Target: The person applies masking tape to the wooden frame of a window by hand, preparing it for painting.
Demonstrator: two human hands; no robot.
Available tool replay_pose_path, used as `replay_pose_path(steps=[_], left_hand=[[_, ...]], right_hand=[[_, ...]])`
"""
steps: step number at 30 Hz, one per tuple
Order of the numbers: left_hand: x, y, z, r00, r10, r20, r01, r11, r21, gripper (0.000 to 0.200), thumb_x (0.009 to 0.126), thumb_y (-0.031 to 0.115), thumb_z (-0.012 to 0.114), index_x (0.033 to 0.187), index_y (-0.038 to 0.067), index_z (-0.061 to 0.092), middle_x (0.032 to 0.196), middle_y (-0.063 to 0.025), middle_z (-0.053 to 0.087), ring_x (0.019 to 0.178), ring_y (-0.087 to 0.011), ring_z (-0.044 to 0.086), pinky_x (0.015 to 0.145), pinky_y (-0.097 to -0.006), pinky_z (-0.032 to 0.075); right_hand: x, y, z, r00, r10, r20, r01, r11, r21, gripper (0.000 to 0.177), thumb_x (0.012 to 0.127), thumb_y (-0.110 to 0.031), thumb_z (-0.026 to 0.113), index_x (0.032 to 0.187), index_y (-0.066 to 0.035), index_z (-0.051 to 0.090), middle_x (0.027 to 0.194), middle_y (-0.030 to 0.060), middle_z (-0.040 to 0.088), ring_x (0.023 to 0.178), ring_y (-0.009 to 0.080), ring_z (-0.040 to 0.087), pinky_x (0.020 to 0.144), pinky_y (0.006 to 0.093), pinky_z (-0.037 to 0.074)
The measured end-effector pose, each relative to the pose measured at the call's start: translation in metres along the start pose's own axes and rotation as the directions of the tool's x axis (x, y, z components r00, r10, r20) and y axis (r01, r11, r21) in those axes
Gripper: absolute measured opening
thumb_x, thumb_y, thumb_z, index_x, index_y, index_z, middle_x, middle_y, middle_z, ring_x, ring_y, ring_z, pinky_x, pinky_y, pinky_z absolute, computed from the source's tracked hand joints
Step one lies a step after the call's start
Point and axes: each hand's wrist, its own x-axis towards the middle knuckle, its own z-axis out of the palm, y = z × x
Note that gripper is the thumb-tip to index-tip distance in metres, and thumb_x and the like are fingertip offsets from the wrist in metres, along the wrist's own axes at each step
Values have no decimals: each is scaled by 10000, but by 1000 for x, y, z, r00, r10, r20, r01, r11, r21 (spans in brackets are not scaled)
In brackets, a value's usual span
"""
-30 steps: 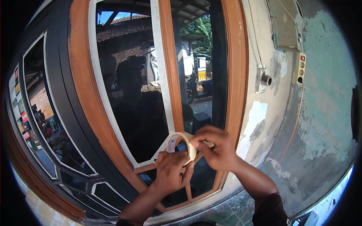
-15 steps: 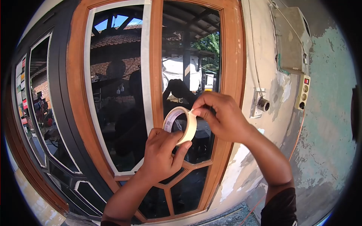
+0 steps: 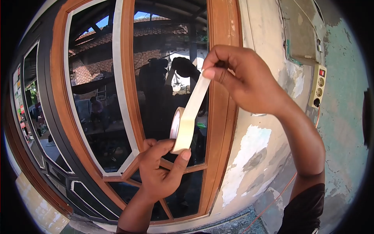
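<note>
My left hand (image 3: 161, 167) grips a roll of cream masking tape (image 3: 182, 132) by its lower edge, thumb on the outside. A strip of tape (image 3: 198, 95) runs up from the roll to my right hand (image 3: 241, 80), which pinches its free end between thumb and finger. Behind the roll is a dark glass pane (image 3: 156, 54) in a brown wooden frame (image 3: 224, 50). The pane to the left (image 3: 93, 97) has pale tape (image 3: 121, 78) along its edges.
Dark-framed windows with white borders (image 3: 44, 109) stand at the left. On the peeling wall (image 3: 253, 156) at the right are a metal box (image 3: 302, 31) and a power strip (image 3: 318, 87) with an orange cable (image 3: 290, 181).
My right hand has moved up and to the right, drawing a length of tape off the roll. The view has shifted, so the window frame sits further left.
</note>
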Motion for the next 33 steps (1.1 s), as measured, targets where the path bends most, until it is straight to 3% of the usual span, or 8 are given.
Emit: replay_pose_path(steps=[3,9,10,14,18,28,30,33], left_hand=[[-20,-1,9,996,-35,-81,37,999,33,239,886,203,877,1010,31,767,859,-76,773,676,-177,552,730,-353,366],[-54,4,20,970,-196,-146,188,980,-61,221,889,169,865,1027,28,767,824,-89,779,632,-167,556,738,-343,365],[-57,6,22,959,-250,-132,241,967,-81,223,888,161,863,1035,25,765,817,-90,779,634,-169,567,742,-343,368],[-55,17,29,986,-129,-108,145,977,155,197,948,162,828,1028,-5,760,842,-84,783,780,-136,681,789,-297,463],[-59,7,53,925,-352,-144,339,934,-112,195,945,192,828,985,9,771,761,-69,755,628,-117,628,818,-326,389],[-38,-12,81,975,-185,-126,192,980,48,238,920,235,838,1003,22,774,782,-76,748,630,-162,567,761,-348,349],[-23,-13,79,981,-140,-136,156,980,120,244,915,232,841,1017,20,776,783,-83,745,633,-169,570,771,-348,354],[-16,-29,83,972,-194,-134,201,979,43,225,915,166,848,1075,27,774,915,-83,812,785,-136,685,832,-331,400]], right_hand=[[6,13,-9,998,55,-9,-55,998,-43,102,994,-82,706,1014,18,698,823,156,713,750,263,688,716,373,525],[29,36,-18,992,125,-30,-127,987,-94,143,1021,-138,701,1050,1,716,831,116,698,741,191,625,751,364,511],[35,42,-19,992,125,-25,-127,986,-108,143,1019,-133,702,1049,6,715,844,124,705,751,202,638,758,368,515],[61,64,-24,996,90,-18,-92,985,-148,146,1008,-117,704,1044,24,711,907,163,735,816,263,691,794,390,534],[91,79,-37,993,107,-50,-116,963,-244,155,998,-114,708,1030,37,707,963,204,752,913,331,725,844,411,549],[172,129,-79,976,-113,-187,13,884,-467,163,999,-130,708,1051,22,737,996,223,752,973,390,717,887,458,547],[185,128,-85,987,-60,-150,-21,874,-486,173,991,-145,723,1059,12,747,985,204,752,956,339,720,887,428,548],[198,125,-97,996,-20,-87,-22,889,-458,174,987,-152,734,1056,7,750,967,154,755,934,265,717,887,390,551]])
